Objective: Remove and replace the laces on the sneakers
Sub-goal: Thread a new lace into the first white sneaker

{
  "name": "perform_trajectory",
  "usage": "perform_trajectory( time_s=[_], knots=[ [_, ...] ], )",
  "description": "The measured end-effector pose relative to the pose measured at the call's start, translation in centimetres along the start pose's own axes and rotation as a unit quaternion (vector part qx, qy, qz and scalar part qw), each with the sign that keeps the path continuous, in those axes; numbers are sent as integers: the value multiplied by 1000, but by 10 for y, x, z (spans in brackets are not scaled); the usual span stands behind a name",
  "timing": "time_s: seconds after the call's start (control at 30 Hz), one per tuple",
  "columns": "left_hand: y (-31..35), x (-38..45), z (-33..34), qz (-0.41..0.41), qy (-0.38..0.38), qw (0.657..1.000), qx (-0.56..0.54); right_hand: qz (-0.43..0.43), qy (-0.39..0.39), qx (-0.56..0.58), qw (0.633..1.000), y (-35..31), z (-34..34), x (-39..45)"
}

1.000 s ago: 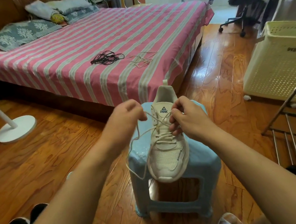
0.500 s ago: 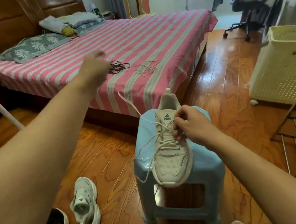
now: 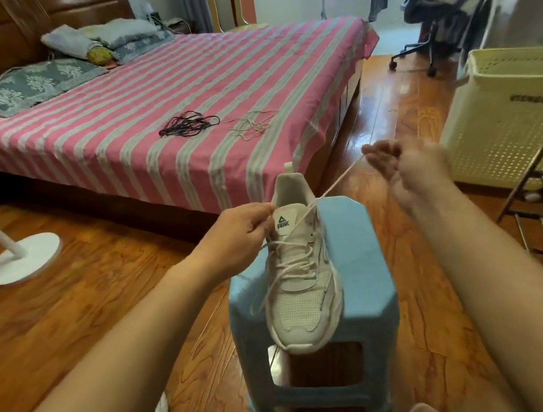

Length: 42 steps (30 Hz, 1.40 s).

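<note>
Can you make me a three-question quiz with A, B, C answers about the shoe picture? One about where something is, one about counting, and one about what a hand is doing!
1. Where does the sneaker sit?
A. on the bed
B. on the blue stool
C. in the basket

2. How many lace bundles lie on the bed?
A. two
B. none
C. five

3. What is the right hand doing?
A. lying flat on the floor
B. holding a pillow
C. pulling a lace tight

Answers:
1. B, the sneaker rests on top of the stool, toe towards the camera.
2. A, a black bundle and a pale bundle lie side by side on the striped sheet.
3. C, the lace runs in a straight line from the sneaker's top up to the right hand, while the left hand grips at the tongue.
</note>
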<state>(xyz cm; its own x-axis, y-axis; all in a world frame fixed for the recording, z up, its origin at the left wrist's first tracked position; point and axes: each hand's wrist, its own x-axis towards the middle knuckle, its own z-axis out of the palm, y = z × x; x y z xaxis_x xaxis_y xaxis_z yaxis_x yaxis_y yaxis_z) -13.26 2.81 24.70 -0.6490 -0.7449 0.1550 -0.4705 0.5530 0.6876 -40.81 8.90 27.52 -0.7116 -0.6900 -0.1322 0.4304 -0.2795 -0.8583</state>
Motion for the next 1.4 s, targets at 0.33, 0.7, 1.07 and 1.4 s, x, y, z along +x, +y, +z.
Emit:
perform_trajectory(
  time_s=[0.33, 0.7, 1.07, 1.4],
  knots=[
    [-5, -12, 24, -60, 48, 982, -174, -324, -354, -593, 646, 57, 4, -42],
    [-3, -8, 21, -44, 51, 994, -88, -175, 116, -386, 898, 6, -32, 1],
    [13, -14, 29, -100, 36, 983, -151, -224, -190, -554, 779, 15, -18, -36],
    [52, -41, 15, 30, -67, 981, -179, -287, -374, -485, 737, 4, 1, -93]
  ],
)
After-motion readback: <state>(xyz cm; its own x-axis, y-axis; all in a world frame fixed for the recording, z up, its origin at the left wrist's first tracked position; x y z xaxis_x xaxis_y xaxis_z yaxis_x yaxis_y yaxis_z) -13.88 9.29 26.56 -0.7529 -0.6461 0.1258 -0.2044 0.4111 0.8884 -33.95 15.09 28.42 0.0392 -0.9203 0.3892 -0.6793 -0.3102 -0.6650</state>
